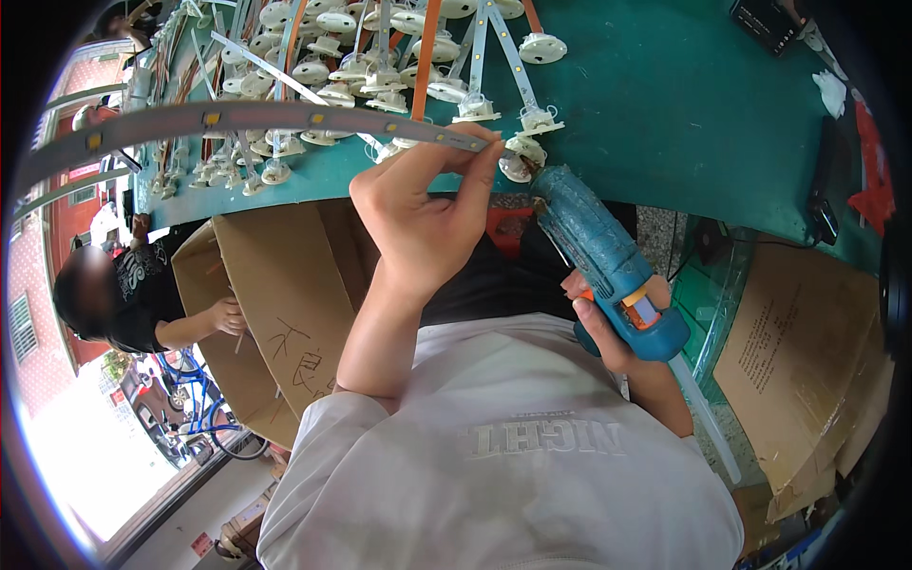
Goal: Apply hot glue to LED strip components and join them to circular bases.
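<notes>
Between the thumb and fingers of my left hand (427, 195) is pinched an LED strip (313, 121), which curves away to the left. The strip's near end meets a small white round base (518, 163) at the table edge. A blue hot glue gun (594, 233) is gripped in my right hand (608, 328), its nozzle pointing up at that base and touching or nearly touching it. From the gun's rear sticks a long translucent glue stick (708, 423). Whether glue is coming out is too small to tell.
Several white round bases with strips attached (361, 71) crowd the green table (646, 104). Open cardboard boxes stand left (275, 294) and right (807, 361) of me. Another person (123, 285) reaches into the left box. A black box (765, 24) lies at the far right.
</notes>
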Demonstrator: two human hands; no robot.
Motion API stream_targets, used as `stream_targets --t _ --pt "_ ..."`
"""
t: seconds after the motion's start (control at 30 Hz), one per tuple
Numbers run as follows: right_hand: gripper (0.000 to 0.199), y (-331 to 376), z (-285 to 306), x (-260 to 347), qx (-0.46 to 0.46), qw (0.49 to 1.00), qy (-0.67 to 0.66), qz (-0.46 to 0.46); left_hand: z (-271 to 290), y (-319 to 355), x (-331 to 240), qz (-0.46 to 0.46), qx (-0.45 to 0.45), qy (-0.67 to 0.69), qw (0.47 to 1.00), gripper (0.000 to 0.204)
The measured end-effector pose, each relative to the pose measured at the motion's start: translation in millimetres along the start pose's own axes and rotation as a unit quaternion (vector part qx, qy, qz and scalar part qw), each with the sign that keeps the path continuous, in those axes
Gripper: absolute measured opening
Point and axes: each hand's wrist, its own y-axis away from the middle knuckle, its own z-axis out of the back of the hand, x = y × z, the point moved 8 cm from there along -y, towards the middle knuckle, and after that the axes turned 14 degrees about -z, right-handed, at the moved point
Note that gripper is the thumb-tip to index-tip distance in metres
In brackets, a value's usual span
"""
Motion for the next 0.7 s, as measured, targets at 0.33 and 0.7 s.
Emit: stream_targets --t 0.33,0.7 --pt "0.012 5 1 10 -0.027 0.993 0.101 -0.062 -8 -2 -13 -0.039 0.061 -0.023 0.997 0.005" --pt "0.019 11 7 22 0.010 0.990 0.141 -0.018 -2 -5 -5 0.054 0.084 0.075 0.992 0.007"
